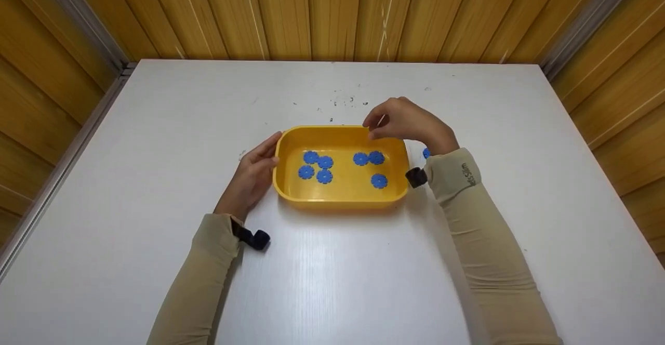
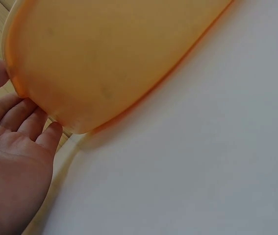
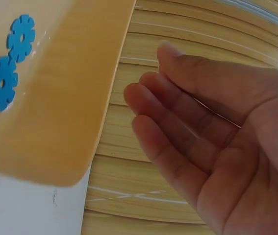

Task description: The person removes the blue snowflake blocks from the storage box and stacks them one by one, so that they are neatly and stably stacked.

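Note:
A yellow plastic tray (image 1: 343,200) sits on the table, and several blue notched discs (image 1: 379,181) lie on its floor, in a left cluster and a right group. My left hand (image 1: 254,173) grips the tray's left end, with its thumb at the rim; the left wrist view shows its fingers (image 2: 31,120) against the outer wall. Over the far right part of the tray, my right hand (image 1: 408,121) hovers with loosely bent fingers. Seen in the right wrist view, that hand (image 3: 202,132) has nothing between thumb and fingers, near two blue discs (image 3: 1,83).
Partly hidden by the right wrist, another blue disc (image 1: 426,153) lies on the white table (image 1: 332,282) just right of the tray. Yellow wood-look panels (image 1: 332,15) stand behind the table and along both sides. Small dark marks dot the tabletop behind the tray.

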A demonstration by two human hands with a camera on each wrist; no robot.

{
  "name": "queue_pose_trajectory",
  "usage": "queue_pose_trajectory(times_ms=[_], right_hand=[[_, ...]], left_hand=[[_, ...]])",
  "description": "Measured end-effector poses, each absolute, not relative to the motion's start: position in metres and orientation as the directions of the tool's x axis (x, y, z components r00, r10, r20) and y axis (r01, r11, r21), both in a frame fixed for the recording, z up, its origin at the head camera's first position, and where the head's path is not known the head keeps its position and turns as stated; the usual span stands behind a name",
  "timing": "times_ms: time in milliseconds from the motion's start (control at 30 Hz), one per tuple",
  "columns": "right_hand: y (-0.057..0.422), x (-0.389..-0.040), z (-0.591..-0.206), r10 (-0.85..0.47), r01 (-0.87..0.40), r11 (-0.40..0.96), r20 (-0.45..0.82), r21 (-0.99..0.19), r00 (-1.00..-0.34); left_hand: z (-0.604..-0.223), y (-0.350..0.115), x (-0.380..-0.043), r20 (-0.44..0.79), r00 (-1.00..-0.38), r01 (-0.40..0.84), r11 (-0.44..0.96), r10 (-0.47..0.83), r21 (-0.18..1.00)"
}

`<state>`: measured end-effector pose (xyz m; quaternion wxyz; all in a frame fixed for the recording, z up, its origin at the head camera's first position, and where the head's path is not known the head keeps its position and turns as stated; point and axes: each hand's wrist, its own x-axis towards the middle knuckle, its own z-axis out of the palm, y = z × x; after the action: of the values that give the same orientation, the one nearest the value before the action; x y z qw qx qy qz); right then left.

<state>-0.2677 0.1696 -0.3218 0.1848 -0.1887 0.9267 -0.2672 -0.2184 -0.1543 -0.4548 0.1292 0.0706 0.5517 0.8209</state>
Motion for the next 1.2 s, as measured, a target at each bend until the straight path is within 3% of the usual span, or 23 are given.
queue_pose_trajectory(times_ms=[833,1200], right_hand=[[0.098,-0.278,-0.360,-0.622,-0.379,0.741,-0.357,-0.554,-0.697],[0.086,-0.275,-0.368,-0.538,-0.284,0.811,-0.463,-0.512,-0.704]], left_hand=[[-0.451,-0.155,-0.218,-0.047,-0.957,-0.151,-0.350,0.287,0.925],[-0.451,-0.154,-0.219,-0.044,-0.959,-0.150,-0.371,0.278,0.916]])
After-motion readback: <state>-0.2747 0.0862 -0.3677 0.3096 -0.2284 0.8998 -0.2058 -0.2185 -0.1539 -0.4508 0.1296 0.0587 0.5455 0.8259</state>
